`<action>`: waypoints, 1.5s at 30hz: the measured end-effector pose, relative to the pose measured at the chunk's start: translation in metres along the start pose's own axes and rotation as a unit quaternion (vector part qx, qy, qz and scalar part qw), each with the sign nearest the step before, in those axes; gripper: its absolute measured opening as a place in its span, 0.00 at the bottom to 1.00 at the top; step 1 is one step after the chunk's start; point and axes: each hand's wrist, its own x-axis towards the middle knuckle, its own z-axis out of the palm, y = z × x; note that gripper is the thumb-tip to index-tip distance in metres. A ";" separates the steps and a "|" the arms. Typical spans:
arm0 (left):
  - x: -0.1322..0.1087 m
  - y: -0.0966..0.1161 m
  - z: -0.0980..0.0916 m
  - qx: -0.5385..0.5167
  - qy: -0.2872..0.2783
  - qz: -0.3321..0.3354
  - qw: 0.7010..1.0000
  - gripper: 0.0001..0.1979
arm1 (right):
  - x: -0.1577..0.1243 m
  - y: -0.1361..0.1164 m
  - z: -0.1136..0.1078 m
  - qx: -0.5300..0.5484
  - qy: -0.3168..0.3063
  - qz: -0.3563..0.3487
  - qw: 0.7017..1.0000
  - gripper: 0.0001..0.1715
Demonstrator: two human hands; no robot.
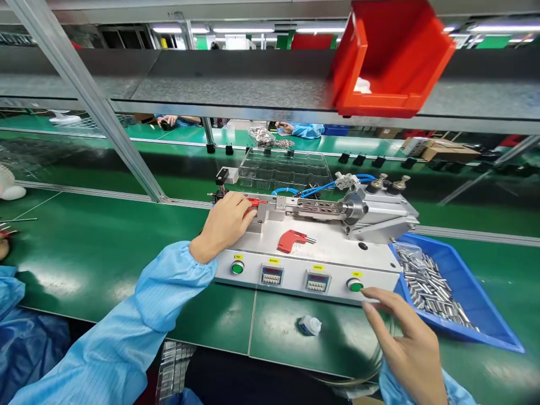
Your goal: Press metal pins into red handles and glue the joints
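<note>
My left hand (221, 225) rests on the steel fixture of a bench press machine (312, 247), its fingers closed around a red-handled part (256, 201) in the jig. A second red L-shaped handle with a metal pin (293, 241) lies on the steel plate below it. My right hand (405, 337) hovers at the machine's front right corner, fingers apart and nothing visible in them. It is nearest a green push button (355, 286) and a blue tray (459, 292) of loose metal tubes (428, 287).
A pneumatic cylinder (354, 208) with blue hoses stands at the machine's far end. A small white bottle (310, 325) lies on the green bench (105, 253). Behind stands a clear compartment tray (282, 171). A red bin (392, 62) sits overhead. Co-workers' hands (287, 128) work across the bench.
</note>
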 end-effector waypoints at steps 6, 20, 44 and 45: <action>-0.039 -0.001 -0.002 -0.092 0.067 0.047 0.992 0.12 | 0.006 0.018 0.023 -0.043 0.017 0.000 0.999 0.13; -0.119 0.018 -0.014 -0.045 -0.100 0.097 0.989 0.12 | 0.019 0.026 0.014 -0.039 -0.120 0.092 0.988 0.20; 0.005 0.085 0.020 -0.127 -0.179 0.123 0.968 0.13 | -0.064 0.028 0.057 -0.007 -0.179 0.094 0.979 0.17; 0.001 0.085 0.019 -0.138 -0.171 0.132 0.967 0.12 | -0.066 0.028 0.055 -0.003 -0.177 0.097 0.979 0.17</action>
